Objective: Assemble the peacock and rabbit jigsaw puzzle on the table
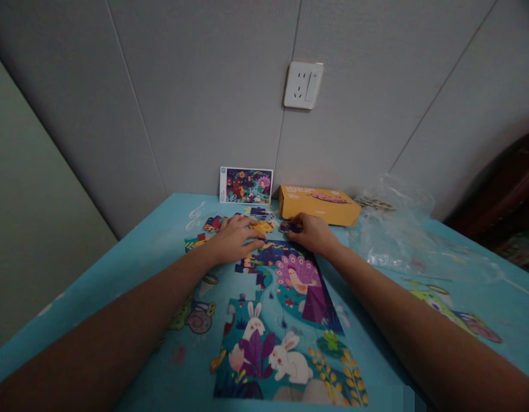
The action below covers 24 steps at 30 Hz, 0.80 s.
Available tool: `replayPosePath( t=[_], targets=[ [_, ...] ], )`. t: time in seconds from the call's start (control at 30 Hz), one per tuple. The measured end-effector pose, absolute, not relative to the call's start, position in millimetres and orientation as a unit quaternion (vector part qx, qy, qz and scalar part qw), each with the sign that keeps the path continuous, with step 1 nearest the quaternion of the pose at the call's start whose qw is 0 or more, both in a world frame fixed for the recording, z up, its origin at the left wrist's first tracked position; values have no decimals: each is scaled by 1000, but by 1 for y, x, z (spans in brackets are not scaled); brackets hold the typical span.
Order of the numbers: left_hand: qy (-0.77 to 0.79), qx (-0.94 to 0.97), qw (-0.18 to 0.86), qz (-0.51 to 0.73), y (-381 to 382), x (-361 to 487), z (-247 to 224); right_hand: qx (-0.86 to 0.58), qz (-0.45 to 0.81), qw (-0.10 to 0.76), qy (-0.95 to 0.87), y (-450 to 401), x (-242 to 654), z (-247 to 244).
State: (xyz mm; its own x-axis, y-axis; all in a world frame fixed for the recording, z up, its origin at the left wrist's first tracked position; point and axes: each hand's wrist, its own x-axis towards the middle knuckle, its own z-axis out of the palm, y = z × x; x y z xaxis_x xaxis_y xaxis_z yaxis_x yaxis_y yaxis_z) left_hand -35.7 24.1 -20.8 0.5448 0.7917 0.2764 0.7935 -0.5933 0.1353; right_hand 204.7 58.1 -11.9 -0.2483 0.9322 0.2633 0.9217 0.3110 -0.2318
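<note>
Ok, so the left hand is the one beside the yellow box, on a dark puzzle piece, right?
No, the head view shows it's the right hand beside the yellow box, on the dark puzzle piece. The left hand is further from the box.

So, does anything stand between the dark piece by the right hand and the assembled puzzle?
Nothing visible does: the dark piece lies just beyond the top edge of the puzzle, touched by the right hand.
</note>
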Motion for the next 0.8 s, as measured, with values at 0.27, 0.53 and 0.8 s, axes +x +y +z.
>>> replayPosePath(
  t=[0.27, 0.53, 0.8],
  targets=[
    [-426, -891, 25, -156, 34, -42, -22, -578, 16, 190, -794, 57, 203, -13],
    [-414, -893, 36, -172, 36, -44, -16, -575, 12, 193, -795, 54, 202, -11],
    [-580, -792, 105, -155, 35, -50, -11, -559, 30, 212, -801, 56, 201, -14]
  ],
)
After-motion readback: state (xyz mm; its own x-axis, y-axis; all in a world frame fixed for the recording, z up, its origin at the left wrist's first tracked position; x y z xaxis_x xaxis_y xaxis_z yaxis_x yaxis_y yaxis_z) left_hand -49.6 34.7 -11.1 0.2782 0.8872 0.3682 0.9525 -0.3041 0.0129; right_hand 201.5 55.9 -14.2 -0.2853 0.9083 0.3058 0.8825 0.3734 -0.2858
